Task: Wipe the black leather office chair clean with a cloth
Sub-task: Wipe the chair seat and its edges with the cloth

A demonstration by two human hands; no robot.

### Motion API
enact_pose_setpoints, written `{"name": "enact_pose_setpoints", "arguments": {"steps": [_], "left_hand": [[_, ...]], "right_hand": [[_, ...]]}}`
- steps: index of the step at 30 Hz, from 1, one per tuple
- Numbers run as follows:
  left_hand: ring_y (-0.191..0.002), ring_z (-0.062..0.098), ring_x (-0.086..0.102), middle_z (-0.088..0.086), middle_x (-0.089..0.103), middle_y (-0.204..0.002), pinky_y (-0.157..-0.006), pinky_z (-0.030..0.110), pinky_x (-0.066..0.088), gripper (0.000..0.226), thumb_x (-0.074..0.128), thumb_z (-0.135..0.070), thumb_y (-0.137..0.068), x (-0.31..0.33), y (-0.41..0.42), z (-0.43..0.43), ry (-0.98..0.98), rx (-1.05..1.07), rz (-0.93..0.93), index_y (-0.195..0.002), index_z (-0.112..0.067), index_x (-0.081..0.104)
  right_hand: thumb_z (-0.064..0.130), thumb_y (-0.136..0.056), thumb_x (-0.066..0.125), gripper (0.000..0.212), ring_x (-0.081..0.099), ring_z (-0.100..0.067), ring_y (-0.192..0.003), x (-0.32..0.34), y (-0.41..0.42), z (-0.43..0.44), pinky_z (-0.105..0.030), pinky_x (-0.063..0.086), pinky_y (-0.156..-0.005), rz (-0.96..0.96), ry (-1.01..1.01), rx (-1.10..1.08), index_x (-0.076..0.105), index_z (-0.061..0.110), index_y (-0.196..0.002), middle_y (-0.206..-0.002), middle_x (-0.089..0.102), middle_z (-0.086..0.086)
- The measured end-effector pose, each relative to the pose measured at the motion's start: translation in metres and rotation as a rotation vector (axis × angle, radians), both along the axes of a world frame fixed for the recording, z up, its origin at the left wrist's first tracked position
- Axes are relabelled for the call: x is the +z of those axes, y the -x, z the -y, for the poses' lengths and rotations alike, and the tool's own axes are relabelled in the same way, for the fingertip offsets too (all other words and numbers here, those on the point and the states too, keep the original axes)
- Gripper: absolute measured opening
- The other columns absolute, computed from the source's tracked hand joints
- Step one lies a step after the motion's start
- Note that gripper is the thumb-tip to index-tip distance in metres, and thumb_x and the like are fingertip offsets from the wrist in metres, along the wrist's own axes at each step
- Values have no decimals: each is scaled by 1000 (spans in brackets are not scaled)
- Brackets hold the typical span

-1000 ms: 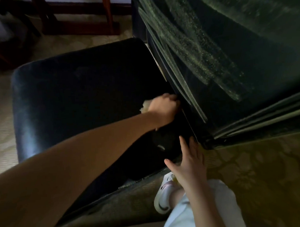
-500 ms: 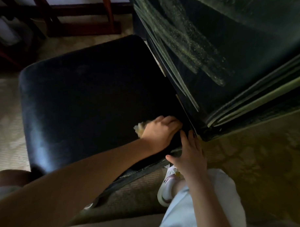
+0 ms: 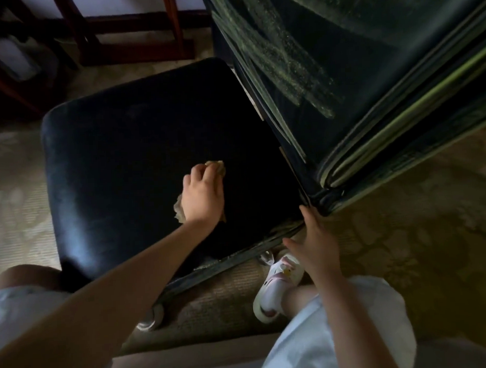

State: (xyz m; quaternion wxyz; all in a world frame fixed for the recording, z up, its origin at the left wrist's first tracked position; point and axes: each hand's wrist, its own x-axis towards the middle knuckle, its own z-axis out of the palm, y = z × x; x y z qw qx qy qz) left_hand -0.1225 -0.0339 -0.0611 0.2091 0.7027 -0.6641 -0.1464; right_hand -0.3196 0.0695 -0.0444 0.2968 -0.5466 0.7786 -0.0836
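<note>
The left hand [image 3: 202, 195] clamps the soft-looking cloth [image 3: 179, 210] on the probably slippery seat [image 3: 111, 166], while the right hand [image 3: 315, 239], fingers straight, touches its near right corner.

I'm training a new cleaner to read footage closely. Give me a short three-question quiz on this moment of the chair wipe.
1. True or false: the left hand holds the cloth against the chair seat.
2. Where do pale dust streaks show most clearly? A) backrest B) shoe C) carpet
3. Fill in: the right hand, fingers straight, grips ____.

Key: 1 true; 2 A; 3 nothing.
</note>
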Motion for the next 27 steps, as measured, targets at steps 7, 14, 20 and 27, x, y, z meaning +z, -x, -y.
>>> {"name": "enact_pose_setpoints", "arguments": {"steps": [7,14,20,27], "left_hand": [[-85,35,58,12,61,-111,-57,36,50,30,62,-15,-85,-2,60,-31,24,-152,-28,-115,-14,63],[-98,30,53,6,58,-119,-74,37,49,30,53,-18,-91,3,98,-13,-13,-461,-22,-119,-18,62],[-103,28,47,4,54,-119,-81,39,46,29,47,-24,-94,1,114,4,-87,-690,99,-119,-20,61],[-81,28,60,5,66,-103,-69,33,52,31,44,-29,-88,-9,100,8,131,-1097,75,-102,-20,70]], "right_hand": [[29,-85,66,75,45,-20,-128,6,11,3,-35,33,-104,117,-61,2,24,31,-147,-146,41,3],[7,-82,64,60,53,-18,-117,-8,-20,1,-28,42,-93,286,226,-384,42,17,-137,-130,55,-3],[17,-82,67,62,52,-19,-113,-12,-32,-2,-38,48,-93,449,97,-601,40,14,-137,-125,52,-3],[-6,-82,52,43,52,-16,-97,2,-14,1,-31,46,-85,758,-16,-738,46,16,-118,-111,56,-2]]}}
